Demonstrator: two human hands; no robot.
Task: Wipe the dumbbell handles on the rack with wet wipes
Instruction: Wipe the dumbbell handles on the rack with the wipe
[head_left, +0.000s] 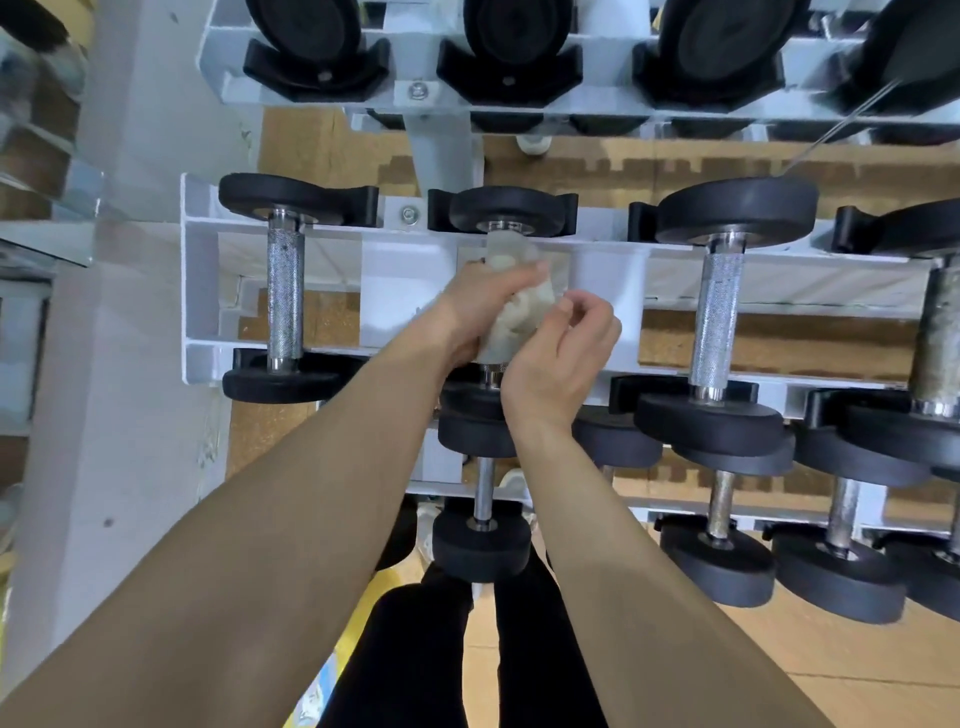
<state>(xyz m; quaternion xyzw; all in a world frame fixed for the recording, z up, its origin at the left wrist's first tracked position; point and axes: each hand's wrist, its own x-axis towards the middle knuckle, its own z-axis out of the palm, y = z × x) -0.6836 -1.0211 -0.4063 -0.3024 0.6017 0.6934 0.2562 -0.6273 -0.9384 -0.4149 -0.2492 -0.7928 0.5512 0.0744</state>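
Left hand (480, 306): fingers curled round the wipe (519, 319) and the handle beneath it, gripping both.

Right hand (563, 358): just beside the left, fingers curled, thumb and fingertips drawn together at the wipe's right edge. Whether they pinch the wipe cannot be told.

Wipe: pale and crumpled, wrapped round the handle of the second dumbbell (511, 213) from the left end of the rack (202, 270), middle tier. It covers nearly the whole handle; a short bare stub (491, 375) shows at the near end.

Rack: white metal, three tiers in view, black cradles along each rail.

Middle tier, other items: first dumbbell (284, 296) at the left end, knurled handle bare; third dumbbell (719, 317) to the right of the hands, handle bare; fourth dumbbell (937, 338) cut off by the right edge, its handle dull and mottled.

Top tier: large black plates (511, 31) in their cradles, handles out of view.

Bottom tier: smaller dumbbells (483, 540) with thin handles, below the forearms and along to the right.

Below: black trouser legs (415, 654), brown floor (831, 675).
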